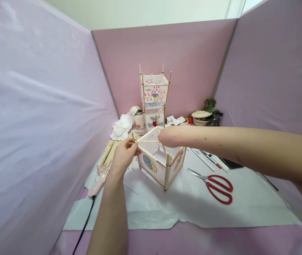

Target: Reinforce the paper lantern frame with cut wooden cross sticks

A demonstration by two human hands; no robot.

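A square lantern-like frame (153,168) of thin wooden sticks with drawn-on white paper panels stands on the white sheet, one corner toward me. My left hand (126,151) is at its left corner, fingers closed round the stick ends there. My right arm reaches in from the right over the frame, and my right hand (168,137) is near the back corner; its fingers are hidden. A thin stick (148,141) lies across the frame's top between the two hands. Behind stands a taller two-tier frame (155,97) with painted panels.
Red-handled scissors (220,187) lie right of the frame, with pens (203,161) behind them. A pink glue gun (98,184) with a black cord and loose sticks (110,152) lie left. A lidded pot (202,118), a jar (139,120) and crumpled paper (123,125) stand at the back.
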